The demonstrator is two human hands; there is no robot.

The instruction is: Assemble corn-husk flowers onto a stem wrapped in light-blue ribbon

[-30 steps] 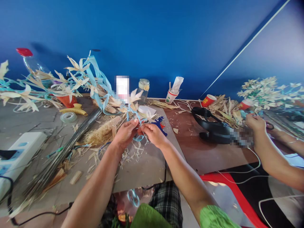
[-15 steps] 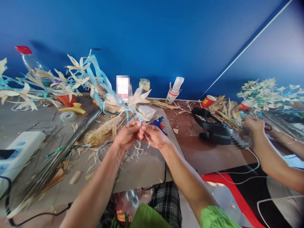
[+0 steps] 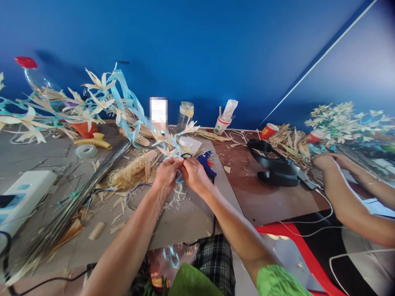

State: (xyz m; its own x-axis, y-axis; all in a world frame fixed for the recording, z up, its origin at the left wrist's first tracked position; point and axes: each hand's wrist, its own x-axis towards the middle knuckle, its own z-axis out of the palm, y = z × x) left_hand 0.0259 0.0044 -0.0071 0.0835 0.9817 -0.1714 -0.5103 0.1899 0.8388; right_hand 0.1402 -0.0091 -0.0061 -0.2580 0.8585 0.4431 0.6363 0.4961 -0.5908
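A white power strip (image 3: 21,193) lies at the table's left edge, a bundle of dark wires (image 3: 77,197) beside it. At centre, the left hand (image 3: 166,172) and right hand (image 3: 193,174) meet, fingers pinched narrow on a blue-ribboned husk flower stem (image 3: 173,146). A blue glue gun (image 3: 206,166) lies just beside them; farther right, another person's hand (image 3: 324,162).

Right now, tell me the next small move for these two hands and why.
Probably another turn of the blue ribbon around the stem: left hand and right hand pinch it together just below the husk flower, and a loose ribbon end hangs beneath.
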